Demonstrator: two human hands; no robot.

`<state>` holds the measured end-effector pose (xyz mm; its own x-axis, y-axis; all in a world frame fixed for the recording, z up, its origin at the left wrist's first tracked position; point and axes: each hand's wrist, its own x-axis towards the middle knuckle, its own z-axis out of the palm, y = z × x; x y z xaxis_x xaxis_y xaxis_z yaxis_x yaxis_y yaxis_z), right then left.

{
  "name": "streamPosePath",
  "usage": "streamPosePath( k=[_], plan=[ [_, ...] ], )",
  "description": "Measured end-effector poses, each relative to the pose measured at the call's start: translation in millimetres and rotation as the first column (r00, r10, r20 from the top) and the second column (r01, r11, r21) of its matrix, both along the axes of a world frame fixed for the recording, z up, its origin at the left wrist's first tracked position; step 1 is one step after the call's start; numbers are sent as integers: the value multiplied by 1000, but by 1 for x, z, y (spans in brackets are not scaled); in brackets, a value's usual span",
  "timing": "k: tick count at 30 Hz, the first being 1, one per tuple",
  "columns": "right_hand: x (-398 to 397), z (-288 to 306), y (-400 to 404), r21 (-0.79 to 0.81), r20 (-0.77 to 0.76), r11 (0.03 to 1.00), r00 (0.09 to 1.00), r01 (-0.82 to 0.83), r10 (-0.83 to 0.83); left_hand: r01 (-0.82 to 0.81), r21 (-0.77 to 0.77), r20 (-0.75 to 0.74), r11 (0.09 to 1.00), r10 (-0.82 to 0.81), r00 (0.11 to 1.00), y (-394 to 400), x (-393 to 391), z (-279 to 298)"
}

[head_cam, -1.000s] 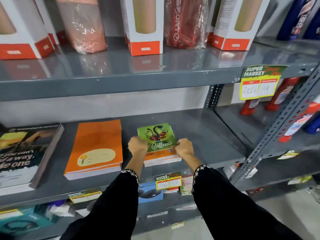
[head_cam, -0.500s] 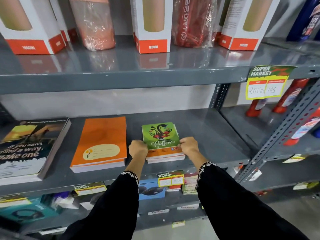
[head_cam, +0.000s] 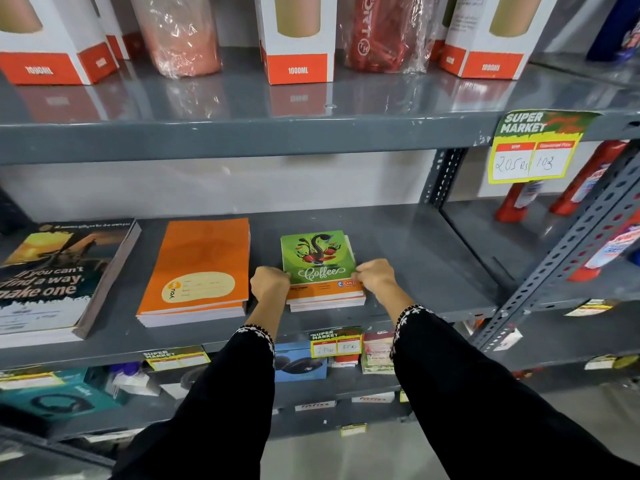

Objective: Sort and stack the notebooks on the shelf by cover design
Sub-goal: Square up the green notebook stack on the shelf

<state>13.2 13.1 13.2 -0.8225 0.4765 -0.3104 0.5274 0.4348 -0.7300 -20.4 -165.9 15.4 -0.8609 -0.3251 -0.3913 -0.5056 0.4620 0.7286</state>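
A small stack of green "Coffee" notebooks (head_cam: pixel 317 259) lies on the grey middle shelf (head_cam: pixel 415 258), near its front edge. My left hand (head_cam: pixel 270 284) grips the stack's left side and my right hand (head_cam: pixel 375 277) grips its right side, fingers curled against the edges. To the left lies a stack of orange notebooks (head_cam: pixel 201 268). Further left sits a thicker stack of dark notebooks (head_cam: pixel 59 275) printed with "If you can't find a way, make one".
The upper shelf carries boxed 1000ML bottles (head_cam: pixel 298 39) and wrapped bottles (head_cam: pixel 176 32) overhead. A yellow price tag (head_cam: pixel 533 150) hangs from its edge. A perforated upright post (head_cam: pixel 568 244) stands at right, with red bottles (head_cam: pixel 585 178) beyond. Boxes fill the lower shelf.
Both hands have stayed on the sides of the Coffee stack, squaring its edges; the stack has barely shifted. The view has moved slightly.
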Motion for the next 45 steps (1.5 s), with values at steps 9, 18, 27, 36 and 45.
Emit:
streamPosePath(
  k=[9,18,27,36,45],
  plan=[
    [2,-4,5,13,-10,1000,1000,4,-4,-42,55,5,998,42,999,6,-1,-1],
    [8,-2,10,7,-11,1000,1000,1,-1,-25,49,-8,998,25,1000,11,-1,-4],
    [9,-2,5,16,-31,1000,999,-13,14,18,26,-16,1000,-17,1000,6,0,-2],
    [8,-3,5,25,-23,999,1000,-20,21,53,7,-18,999,-53,998,3,2,-3],
    [7,-6,6,21,-20,999,999,-25,25,51,-2,-16,999,-51,999,3,3,-5]
  ],
)
